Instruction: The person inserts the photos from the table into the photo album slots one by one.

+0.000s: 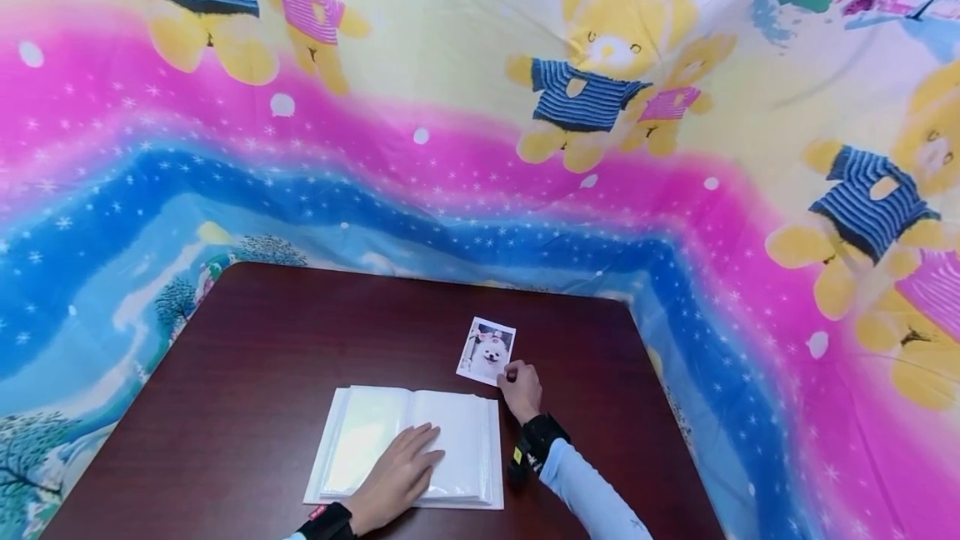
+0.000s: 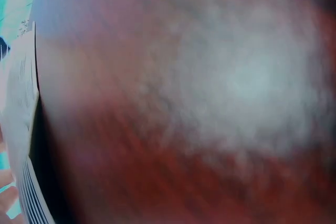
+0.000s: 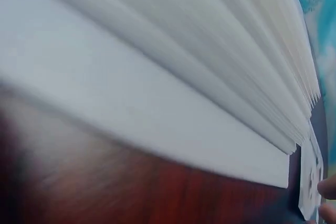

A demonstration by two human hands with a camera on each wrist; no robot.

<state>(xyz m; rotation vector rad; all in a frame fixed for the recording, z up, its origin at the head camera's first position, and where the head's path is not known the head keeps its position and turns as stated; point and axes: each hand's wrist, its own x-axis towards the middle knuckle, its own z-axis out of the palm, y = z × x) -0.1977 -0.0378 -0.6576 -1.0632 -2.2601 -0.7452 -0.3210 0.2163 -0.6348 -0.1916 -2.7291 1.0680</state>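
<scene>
An open photo album [image 1: 375, 432] with white pages and clear sleeves lies on the dark table. My left hand [image 1: 397, 473] rests on its pages near the fold, fingers spread fairly straight. In the left wrist view, the album's page edges [image 2: 23, 103] run down the left side. Beyond the album's upper right corner is a photo [image 1: 489, 348] of a fluffy white dog with a white border. My right hand [image 1: 522, 392] pinches the photo's lower right corner with curled fingers. At the right wrist view's edge, fingers [image 3: 328, 188] meet the photo [image 3: 308, 184], past the fanned album pages [image 3: 236, 51].
The reddish-brown table [image 1: 247, 373] extends around the album on all sides. Behind it hangs a colourful cloth [image 1: 450, 148] printed with teddy bears, meeting the table's back and right edges. A black wrist camera [image 1: 517, 465] sits beside the album's right edge.
</scene>
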